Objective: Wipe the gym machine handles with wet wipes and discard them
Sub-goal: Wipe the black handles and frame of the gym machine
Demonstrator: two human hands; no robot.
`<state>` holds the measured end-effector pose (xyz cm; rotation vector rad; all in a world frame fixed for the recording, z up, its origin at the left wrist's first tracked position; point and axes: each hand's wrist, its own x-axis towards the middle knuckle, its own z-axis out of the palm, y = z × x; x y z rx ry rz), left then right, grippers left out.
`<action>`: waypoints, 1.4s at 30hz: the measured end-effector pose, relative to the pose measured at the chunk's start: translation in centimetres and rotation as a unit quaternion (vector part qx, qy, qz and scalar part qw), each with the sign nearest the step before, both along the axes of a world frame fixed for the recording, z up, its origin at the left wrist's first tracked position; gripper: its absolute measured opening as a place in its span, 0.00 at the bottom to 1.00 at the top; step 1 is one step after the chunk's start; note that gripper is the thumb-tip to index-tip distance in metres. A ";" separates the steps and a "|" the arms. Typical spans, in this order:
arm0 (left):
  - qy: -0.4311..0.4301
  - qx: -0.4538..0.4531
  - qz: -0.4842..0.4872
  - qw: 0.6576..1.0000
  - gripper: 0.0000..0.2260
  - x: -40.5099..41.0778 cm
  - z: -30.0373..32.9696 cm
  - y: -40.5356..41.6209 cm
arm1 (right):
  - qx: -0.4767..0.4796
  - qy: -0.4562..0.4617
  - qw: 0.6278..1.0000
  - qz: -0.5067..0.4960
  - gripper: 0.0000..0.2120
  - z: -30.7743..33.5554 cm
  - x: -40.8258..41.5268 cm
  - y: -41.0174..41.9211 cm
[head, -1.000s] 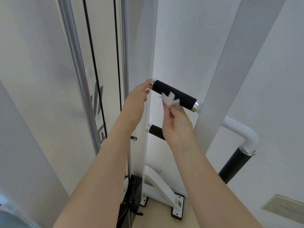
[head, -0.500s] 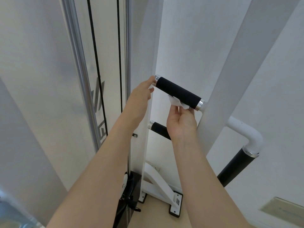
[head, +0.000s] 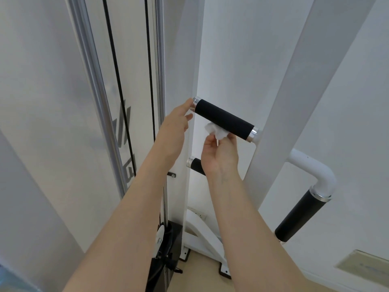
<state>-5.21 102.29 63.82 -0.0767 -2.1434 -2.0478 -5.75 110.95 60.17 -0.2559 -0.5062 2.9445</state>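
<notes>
A black foam handle (head: pixel 224 121) with silver end caps juts out from a white upright post (head: pixel 284 114). My right hand (head: pixel 220 157) pinches a crumpled white wet wipe (head: pixel 216 130) and holds it against the underside of this handle, near its middle. My left hand (head: pixel 174 127) reaches up with its fingers straight, the fingertips touching the silver cap at the handle's free left end. A second black handle (head: pixel 195 166) sits lower, mostly hidden behind my right hand.
A third black handle (head: pixel 299 216) hangs from a curved white tube (head: pixel 315 171) at the lower right. Chrome guide rails (head: pixel 94 98) and black cables (head: pixel 117 81) run vertically on the left. The machine's white base foot (head: pixel 202 239) stands on the wooden floor below.
My right hand slid the wipe from the front of the handle down under it, toward the post and then partway back left. My left hand stayed at the end cap.
</notes>
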 end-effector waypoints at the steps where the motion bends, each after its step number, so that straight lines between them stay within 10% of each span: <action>1: -0.005 0.006 0.000 1.000 0.16 0.0 0.1 0.1 | 0.011 0.003 1.000 0.006 0.10 -0.1 0.0 0.0; 12: 0.001 0.004 0.001 1.000 0.15 -0.1 -0.1 0.1 | -0.136 0.043 0.988 0.054 0.15 0.8 2.1 -0.3; 19: 0.005 0.001 0.000 1.000 0.21 -0.1 -0.1 -0.1 | 0.143 0.023 0.987 0.074 0.07 0.0 5.0 1.3; 21: 0.013 -0.026 -0.007 1.000 0.26 -0.3 -0.3 0.0 | 0.369 0.071 0.926 -0.037 0.08 0.9 6.0 2.0; 24: -0.006 -0.021 -0.006 1.000 0.27 -0.5 0.0 0.0 | 0.678 0.147 0.650 -0.310 0.13 3.8 4.7 2.8; 30: -0.063 0.022 -0.012 0.998 0.16 -0.4 0.5 0.0 | 0.914 0.072 0.347 -0.195 0.16 6.0 -0.3 2.8; 34: -0.063 0.036 -0.010 0.997 0.15 -1.2 0.3 -0.3 | 0.910 0.113 0.395 -0.060 0.20 9.4 -0.8 3.3; 38: 0.010 -0.012 -0.032 0.999 0.20 -1.4 -0.8 -0.4 | 0.942 0.111 0.316 0.000 0.17 10.7 -0.2 4.4; 42: 0.004 -0.001 -0.023 1.000 0.17 -1.6 -0.9 -0.4 | 0.934 0.100 0.342 -0.035 0.12 10.0 -1.1 3.5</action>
